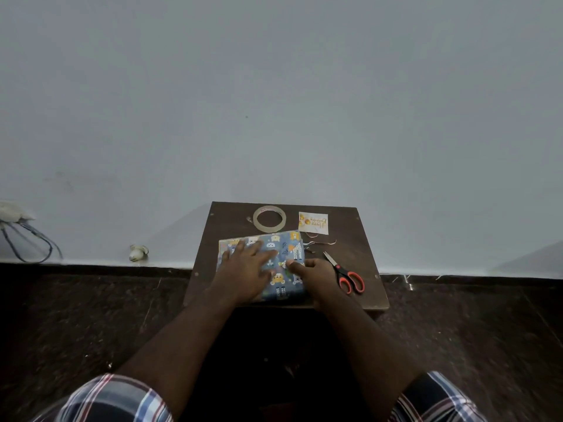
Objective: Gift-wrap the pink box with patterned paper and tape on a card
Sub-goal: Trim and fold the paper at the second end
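The main risk is that the fold at the right end of the parcel springs open. The right hand (316, 274) sits at the box's near right corner with its fingers curled down over the edge and the thumb on the top face, pinching the paper there, and no tape appears to hold that flap, though the end face itself is hidden. If this hand lets go to reach for the clear ring-shaped roll of sticky tape (270, 218), which lies just beyond the box's far edge, the paper would likely lift and the crease would go slack. The left hand (248, 263) lies flat on top, fingers spread and straight, pressing rather than gripping; should it ease off, the parcel could slide on the small dark brown wooden table (359, 266), since it sits close to the near edge. The red-and-black-handled scissors (345, 274) rest just beside the right hand and could be knocked.

The flat rectangular box wrapped in blue paper printed with small cartoon animals (289, 254) lies on the left half of the table. No pink shows. Its top looks smooth and fully covered. The small white square card with orange print (313, 223) lies apart, beyond the box's far right corner, not yet attached.
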### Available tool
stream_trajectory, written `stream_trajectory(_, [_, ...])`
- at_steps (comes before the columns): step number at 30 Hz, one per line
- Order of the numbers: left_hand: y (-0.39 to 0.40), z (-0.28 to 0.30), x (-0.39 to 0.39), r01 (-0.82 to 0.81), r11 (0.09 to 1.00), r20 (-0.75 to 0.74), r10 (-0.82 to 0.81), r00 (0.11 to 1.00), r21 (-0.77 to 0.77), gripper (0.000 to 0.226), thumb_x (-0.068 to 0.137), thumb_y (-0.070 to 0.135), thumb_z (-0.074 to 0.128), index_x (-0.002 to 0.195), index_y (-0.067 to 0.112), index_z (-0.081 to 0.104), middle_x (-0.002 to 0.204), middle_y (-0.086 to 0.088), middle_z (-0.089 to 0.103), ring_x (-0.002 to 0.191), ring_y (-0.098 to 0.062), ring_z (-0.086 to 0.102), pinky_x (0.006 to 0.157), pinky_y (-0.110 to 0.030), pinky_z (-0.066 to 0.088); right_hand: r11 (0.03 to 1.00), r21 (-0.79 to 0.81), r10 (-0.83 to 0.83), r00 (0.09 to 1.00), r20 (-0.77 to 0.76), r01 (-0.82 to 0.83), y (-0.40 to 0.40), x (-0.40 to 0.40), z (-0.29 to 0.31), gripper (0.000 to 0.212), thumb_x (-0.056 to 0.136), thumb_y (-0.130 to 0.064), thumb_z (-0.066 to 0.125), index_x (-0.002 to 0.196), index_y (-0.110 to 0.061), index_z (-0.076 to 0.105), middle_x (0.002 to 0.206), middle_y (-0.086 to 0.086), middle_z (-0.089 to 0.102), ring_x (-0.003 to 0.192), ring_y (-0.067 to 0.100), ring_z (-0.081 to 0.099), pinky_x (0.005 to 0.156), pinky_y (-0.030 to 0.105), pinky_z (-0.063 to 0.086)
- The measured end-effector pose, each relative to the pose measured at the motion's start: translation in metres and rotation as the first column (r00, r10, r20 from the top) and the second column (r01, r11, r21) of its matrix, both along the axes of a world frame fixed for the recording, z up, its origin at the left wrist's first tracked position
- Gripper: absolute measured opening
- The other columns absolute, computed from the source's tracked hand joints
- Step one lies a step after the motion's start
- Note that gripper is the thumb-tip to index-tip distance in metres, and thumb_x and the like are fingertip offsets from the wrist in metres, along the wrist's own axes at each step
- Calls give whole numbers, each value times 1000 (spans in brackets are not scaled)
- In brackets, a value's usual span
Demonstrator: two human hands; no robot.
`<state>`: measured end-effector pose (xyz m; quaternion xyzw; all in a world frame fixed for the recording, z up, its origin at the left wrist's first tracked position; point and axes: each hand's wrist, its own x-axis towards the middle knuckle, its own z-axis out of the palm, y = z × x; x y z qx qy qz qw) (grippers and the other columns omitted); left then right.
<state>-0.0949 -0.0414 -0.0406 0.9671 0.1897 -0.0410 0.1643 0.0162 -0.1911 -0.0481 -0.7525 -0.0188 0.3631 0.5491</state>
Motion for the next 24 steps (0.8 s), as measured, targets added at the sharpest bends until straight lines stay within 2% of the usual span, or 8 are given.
stream_trajectory(2, [-2, -3, 3, 16, 999, -37, -17, 999, -44, 52, 102, 53, 41, 153, 47, 30, 168, 4, 18, 155, -34, 7, 121, -63, 15, 984, -145, 127, 976, 179, -101, 0, 9, -3, 34, 85, -38, 78, 97, -6, 73, 84, 5, 76, 74, 20, 74, 69, 38, 62])
stream_trajectory(4, [-4, -5, 5, 30, 997, -74, -36, 997, -75, 52, 103, 52, 41, 153, 48, 29, 169, 3, 16, 155, -36, 6, 120, -65, 15, 934, -301, 279, 919, 279, -192, -1, 16, -3, 34, 87, -43, 74, 88, -9, 73, 76, 0, 71, 65, 12, 67, 55, 26, 50])
stream_trajectory(6, [-7, -8, 7, 39, 998, -93, -44, 995, -50, 52, 103, 50, 42, 153, 49, 27, 169, 3, 16, 155, -38, 7, 120, -65, 14, 878, -424, 385, 852, 355, -220, -3, 18, -6, 38, 86, -48, 72, 79, -11, 71, 70, 0, 66, 61, 13, 61, 54, 26, 42])
stream_trajectory(8, [-10, -12, 8, 53, 999, -96, -52, 994, 6, 50, 103, 49, 42, 152, 51, 29, 168, 3, 17, 154, -40, 9, 119, -66, 14, 876, -451, 382, 816, 435, -169, -4, 16, -9, 40, 85, -51, 72, 82, -11, 66, 76, 0, 65, 70, 17, 60, 58, 30, 43])
stream_trajectory(13, [-13, -19, 9, 58, 996, -104, -50, 993, 69, 50, 104, 48, 41, 152, 51, 27, 168, 2, 19, 153, -42, 12, 118, -68, 15, 901, -423, 332, 788, 519, -101, 1, 8, -12, 39, 85, -52, 70, 92, -18, 52, 80, -9, 52, 75, 12, 52, 53, 23, 30])
stream_trajectory(15, [-14, -19, 9, 62, 994, -112, -52, 992, 87, 50, 105, 48, 38, 152, 53, 22, 168, 0, 17, 153, -43, 11, 118, -68, 14, 899, -427, 333, 784, 524, -97, 2, 5, -16, 41, 87, -55, 66, 99, -18, 54, 94, -2, 58, 84, 17, 56, 58, 27, 37])
stream_trajectory(18, [-17, -19, 8, 70, 993, -134, -56, 989, 99, 48, 106, 50, 32, 151, 59, 18, 169, -1, 13, 153, -45, 6, 118, -68, 11, 865, -487, 397, 757, 520, -119, -1, 1, -19, 49, 91, -53, 62, 124, -18, 54, 123, 5, 54, 110, 23, 56, 85, 38, 50])
stream_trajectory(24, [-15, -17, 9, 75, 993, -173, -58, 983, 92, 45, 105, 55, 26, 150, 60, 24, 170, 0, 10, 153, -44, 4, 119, -66, 8, 841, -528, 475, 630, 614, -120, -8, -9, -18, 46, 99, -45, 53, 134, -17, 59, 129, 5, 51, 117, 22, 52, 93, 37, 49])
